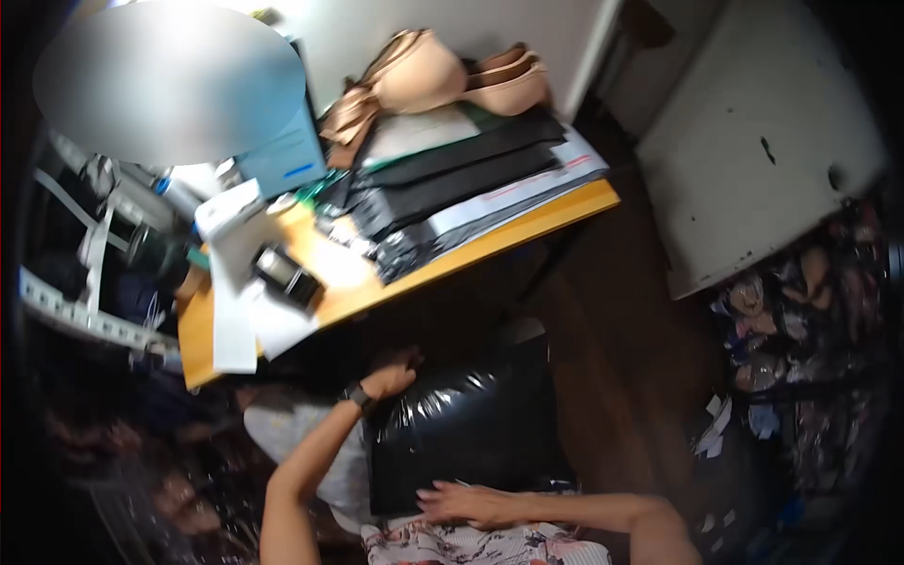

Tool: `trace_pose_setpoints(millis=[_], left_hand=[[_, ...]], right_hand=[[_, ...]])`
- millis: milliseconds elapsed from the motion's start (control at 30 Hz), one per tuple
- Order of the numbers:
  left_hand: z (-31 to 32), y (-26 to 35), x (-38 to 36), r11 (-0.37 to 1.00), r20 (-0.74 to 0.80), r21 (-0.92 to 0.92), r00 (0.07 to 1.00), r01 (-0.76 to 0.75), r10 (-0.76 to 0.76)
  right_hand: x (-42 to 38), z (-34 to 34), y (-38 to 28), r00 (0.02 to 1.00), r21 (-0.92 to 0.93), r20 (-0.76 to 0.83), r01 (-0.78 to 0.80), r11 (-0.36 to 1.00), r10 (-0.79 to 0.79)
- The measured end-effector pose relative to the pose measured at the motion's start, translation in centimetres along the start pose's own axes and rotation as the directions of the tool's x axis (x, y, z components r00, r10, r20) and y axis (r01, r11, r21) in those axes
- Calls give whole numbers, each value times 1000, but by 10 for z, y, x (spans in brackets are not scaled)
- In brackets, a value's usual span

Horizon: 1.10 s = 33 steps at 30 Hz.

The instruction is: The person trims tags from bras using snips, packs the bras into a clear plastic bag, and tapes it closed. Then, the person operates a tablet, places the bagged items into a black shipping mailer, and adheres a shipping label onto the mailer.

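Note:
A glossy black plastic mailer bag (471,414) lies across my lap, looking filled and smooth. My left hand (391,379), with a dark watch (358,395) on its wrist, is at the bag's upper left edge. Its fingers are dark and blurred there, so I cannot tell how they are bent. Along the lower edge, my right hand (466,505) rests with fingers stretched out flat. Beneath the bag is patterned clothing (490,544).
Ahead stands a wooden table (565,209) with beige bras (419,73), flat black bags (471,179), papers and a small black device (287,275). A white panel (763,151) stands at right, above plastic-wrapped goods (800,377). More wrapped goods lie at left.

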<state>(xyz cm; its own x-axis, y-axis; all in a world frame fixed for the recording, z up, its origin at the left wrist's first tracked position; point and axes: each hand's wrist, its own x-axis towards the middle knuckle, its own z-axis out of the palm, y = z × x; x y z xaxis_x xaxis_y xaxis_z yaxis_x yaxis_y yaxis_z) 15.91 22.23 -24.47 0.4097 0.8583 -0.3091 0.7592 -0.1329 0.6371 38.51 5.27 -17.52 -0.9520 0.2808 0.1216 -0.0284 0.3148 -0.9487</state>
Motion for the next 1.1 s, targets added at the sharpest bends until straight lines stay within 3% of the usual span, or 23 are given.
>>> trace_pose_setpoints(millis=[33,67,100,133,167,200,233,267,300,333,400,467,500,533,733,933,1000,1033,1100], left_hand=[[2,12,6,999,1,25,1000,22,-22],[4,20,9,998,57,38,997,57,-59],[8,26,12,994,115,53,988,95,-100],[18,24,12,996,119,17,989,89,-90],[27,22,12,996,121,-18,989,83,-80],[30,27,11,999,104,-32,995,10,-6],[28,36,11,997,84,-47,994,-65,69],[26,40,16,1000,182,-26,983,-14,19],[25,41,21,999,277,1,960,37,-36],[26,36,27,1000,293,8,956,-17,14],[26,39,39,995,254,-55,962,-87,98],[26,37,40,987,211,-109,968,-116,137],[34,26,34,996,309,43,949,-79,62],[36,17,39,978,392,200,920,-57,-27],[15,-9,109,964,381,248,925,-95,-7],[2,-2,106,966,371,234,928,-111,17],[2,5,101,968,369,216,928,-131,44],[2,12,97,969,369,203,927,-143,60],[5,26,91,969,365,178,926,-169,95]], right_hand=[[-16,-17,-9,986,194,103,-151,969,133],[-34,-54,-21,937,477,-49,-281,833,345],[-50,-98,-27,819,737,-125,-301,605,560],[-63,-124,-15,694,802,-484,108,588,532],[-72,-163,1,482,368,-801,-71,927,355],[-93,-198,26,241,324,-880,-323,889,409],[-118,-235,57,41,539,-830,-194,820,556],[-142,-275,98,9,548,-807,-359,755,590],[-161,-306,154,-87,426,-900,-386,818,427],[-175,-335,212,-174,299,-953,-426,854,247],[-180,-392,277,33,227,-958,-520,823,285],[-145,-414,342,-66,577,-810,-272,770,583],[-143,-417,356,-82,582,-809,-262,770,583],[-138,-421,359,-99,585,-806,-279,761,583],[-111,-439,357,-176,611,-784,-390,689,595],[-114,-438,354,-247,652,-736,-507,564,630],[-145,-423,352,-468,664,-704,-700,263,534],[-168,-403,354,-486,674,-696,-697,245,528],[-223,-349,352,-446,661,-726,-661,354,523]])
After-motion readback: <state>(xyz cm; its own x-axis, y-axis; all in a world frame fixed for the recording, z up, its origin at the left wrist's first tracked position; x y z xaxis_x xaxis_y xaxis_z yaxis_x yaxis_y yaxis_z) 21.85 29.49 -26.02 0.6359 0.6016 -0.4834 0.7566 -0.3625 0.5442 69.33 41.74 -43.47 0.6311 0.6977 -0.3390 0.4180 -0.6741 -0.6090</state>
